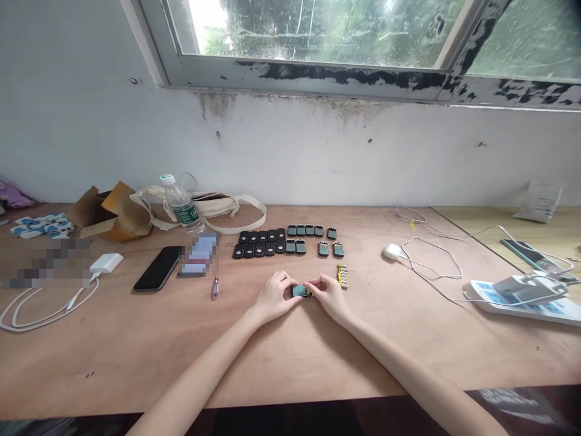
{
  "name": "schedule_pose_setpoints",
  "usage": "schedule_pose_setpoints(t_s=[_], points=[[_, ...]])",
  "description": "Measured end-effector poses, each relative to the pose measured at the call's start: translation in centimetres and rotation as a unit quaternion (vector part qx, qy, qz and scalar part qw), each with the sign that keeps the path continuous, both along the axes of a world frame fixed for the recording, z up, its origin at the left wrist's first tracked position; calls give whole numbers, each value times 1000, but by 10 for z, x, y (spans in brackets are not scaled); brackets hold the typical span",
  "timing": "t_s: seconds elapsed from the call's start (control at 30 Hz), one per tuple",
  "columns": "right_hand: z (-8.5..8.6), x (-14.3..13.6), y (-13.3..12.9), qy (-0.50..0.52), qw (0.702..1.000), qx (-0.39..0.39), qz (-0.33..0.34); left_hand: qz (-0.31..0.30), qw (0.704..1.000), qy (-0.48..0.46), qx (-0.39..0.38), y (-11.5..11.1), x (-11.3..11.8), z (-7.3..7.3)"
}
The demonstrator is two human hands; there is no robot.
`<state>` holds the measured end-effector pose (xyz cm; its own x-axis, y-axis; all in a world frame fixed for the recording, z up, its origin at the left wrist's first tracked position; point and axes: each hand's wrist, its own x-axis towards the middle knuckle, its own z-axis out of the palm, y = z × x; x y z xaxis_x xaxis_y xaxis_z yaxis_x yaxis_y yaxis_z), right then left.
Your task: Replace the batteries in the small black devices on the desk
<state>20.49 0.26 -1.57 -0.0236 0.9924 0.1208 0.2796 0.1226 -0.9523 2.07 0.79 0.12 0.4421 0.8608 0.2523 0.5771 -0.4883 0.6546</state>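
Observation:
My left hand [275, 297] pinches the left end of a small black device with a grey-green face [299, 290], low over the table. At the device's right end, the fingers of my right hand [330, 295] are closed on it. A bit of yellow shows by those fingertips, coloured like the batteries; whether it is a battery I cannot tell. Just beyond my right hand lies a column of several small yellow-and-silver batteries [342, 276]. Farther back are rows of black covers [259, 249] and similar grey-green devices [305, 231]. Two devices [324, 249] nearby show yellow at their top edges.
Left of my hands lie a small screwdriver [215, 289], a black phone [157, 269] and a white charger [106, 264] with cable. Behind stand a water bottle [185, 209], a cloth bag [213, 206] and an open cardboard box [113, 215]. At right are cables and a power strip [521, 301].

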Motion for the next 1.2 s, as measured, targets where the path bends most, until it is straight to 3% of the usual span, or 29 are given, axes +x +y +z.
schedule_pose_setpoints(t_s=[0.13,0.27,0.47,0.83,1.2], points=[[-2,2,-1,-100,992,72,-17,3,1000,6,9,-1,0,0],[1,4,-3,-133,987,91,14,12,1000,5,4,-1,1,1],[3,5,-7,-159,982,94,33,23,1000,13,10,-2,1,-1],[7,6,0,-149,987,53,8,21,1000,10,3,-2,1,1],[4,13,-5,-196,970,127,73,29,1000,10,-3,-2,1,0]])
